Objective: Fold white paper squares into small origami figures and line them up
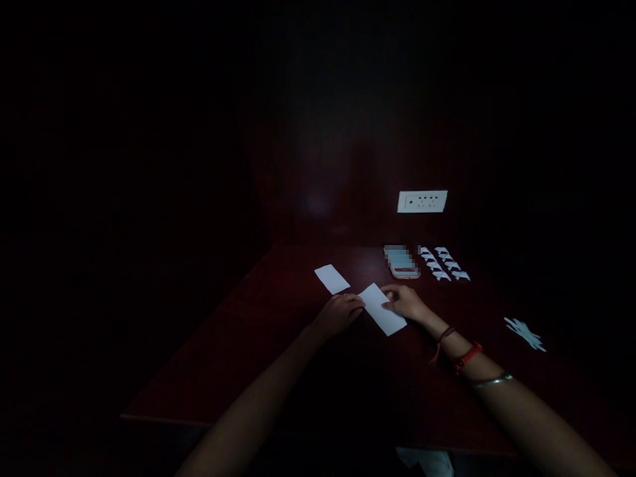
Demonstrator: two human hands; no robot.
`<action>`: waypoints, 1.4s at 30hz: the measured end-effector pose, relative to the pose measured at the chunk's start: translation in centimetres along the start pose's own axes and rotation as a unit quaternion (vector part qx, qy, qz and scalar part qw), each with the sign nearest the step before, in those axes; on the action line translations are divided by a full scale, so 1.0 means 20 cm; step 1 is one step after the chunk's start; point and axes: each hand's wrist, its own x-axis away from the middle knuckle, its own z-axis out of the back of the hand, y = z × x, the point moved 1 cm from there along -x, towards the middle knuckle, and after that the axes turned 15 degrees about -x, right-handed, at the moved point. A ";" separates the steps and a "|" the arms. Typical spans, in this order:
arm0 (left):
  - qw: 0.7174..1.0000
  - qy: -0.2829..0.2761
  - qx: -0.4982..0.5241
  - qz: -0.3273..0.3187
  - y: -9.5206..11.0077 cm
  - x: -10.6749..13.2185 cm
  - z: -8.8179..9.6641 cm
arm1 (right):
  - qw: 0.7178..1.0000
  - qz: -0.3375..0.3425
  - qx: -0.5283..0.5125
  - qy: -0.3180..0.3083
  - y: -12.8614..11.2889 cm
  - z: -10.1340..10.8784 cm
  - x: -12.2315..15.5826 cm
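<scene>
A white sheet of paper lies slanted on the dark red table. My left hand rests at its left edge with the fingers curled against the paper. My right hand presses on the sheet's upper right edge, fingers bent down onto it. A second, smaller white sheet lies just beyond my left hand, untouched. The scene is very dark.
A phone lies behind the sheet. Several small folded white paper shapes stand in two rows to its right. More white paper pieces lie at the far right. A white socket plate sits on the back wall.
</scene>
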 end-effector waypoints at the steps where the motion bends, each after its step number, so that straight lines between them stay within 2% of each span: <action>1: 1.000 -0.002 0.005 -0.002 0.00 0.00 -0.01 | 1.000 -0.003 -0.010 -0.002 0.00 0.00 0.00; 7: 1.000 -0.009 0.012 0.004 0.01 0.01 0.00 | 0.997 -0.010 -0.080 0.013 0.02 0.00 -0.03; 12: 1.000 -0.013 0.001 0.004 0.01 0.02 0.01 | 1.000 0.015 -0.012 0.015 0.01 0.00 -0.02; 15: 1.000 -0.015 -0.015 0.009 0.02 0.02 0.01 | 0.993 0.095 0.068 -0.001 -0.02 -0.01 0.00; 19: 0.999 -0.015 -0.029 0.002 0.03 0.01 0.02 | 0.969 0.222 0.106 -0.036 -0.06 -0.01 0.05; 22: 0.999 -0.014 -0.032 -0.004 0.04 0.01 0.01 | 0.955 0.263 0.119 -0.070 -0.07 -0.01 0.09; 28: 1.000 -0.016 -0.020 -0.007 0.02 0.01 -0.01 | 0.958 0.245 0.125 -0.086 -0.08 0.00 0.10; 34: 1.000 -0.012 -0.001 -0.012 0.02 0.00 0.00 | 0.965 0.227 0.130 -0.021 -0.07 -0.02 0.05; 42: 0.999 -0.020 0.008 -0.030 0.00 -0.01 0.00 | 0.937 0.290 0.176 -0.087 -0.07 -0.01 0.08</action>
